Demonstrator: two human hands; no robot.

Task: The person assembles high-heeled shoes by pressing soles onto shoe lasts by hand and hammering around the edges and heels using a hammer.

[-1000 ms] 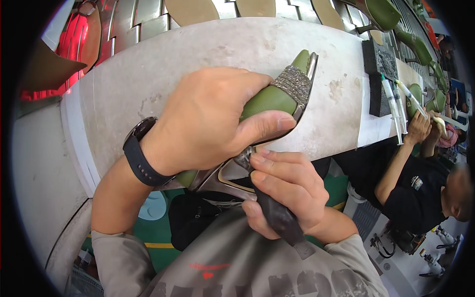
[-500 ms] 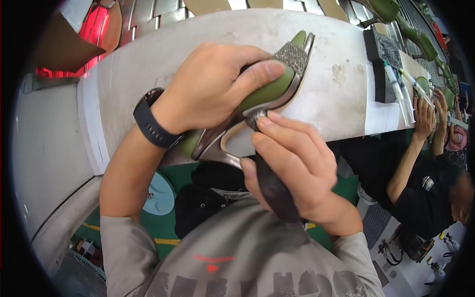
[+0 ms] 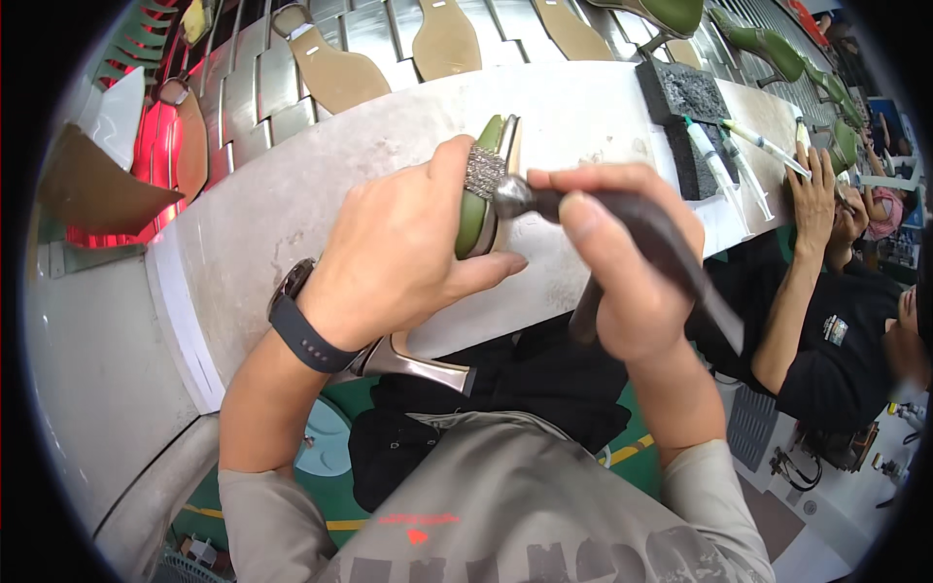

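Note:
My left hand [image 3: 398, 238], with a watch on its wrist, is closed over a high-heeled shoe [image 3: 473, 222] on the table. The shoe has a green body, a glittery band across it and a metallic-edged sole facing right. Its slender metallic heel [image 3: 418, 367] sticks out below my wrist, past the table's near edge; my hand hides the middle. In my right hand [image 3: 637, 262] are dark-handled pincers [image 3: 671, 238]. Their rounded metal head [image 3: 513, 195] is against or very near the sole edge beside the band. I cannot tell whether it touches.
A pale worktable [image 3: 262, 233] curves around me. Behind it, a slatted metal conveyor [image 3: 374, 39] carries tan soles [image 3: 340, 73] and green shoes [image 3: 768, 49]. At right lie a dark foam block [image 3: 685, 92] and syringes [image 3: 724, 170]. A co-worker's hands [image 3: 821, 199] are beyond them.
The shoe has turned, bringing its sole edge to face right, and my left hand has shifted left and down. My right hand has raised the pincers from under the shoe to beside its band.

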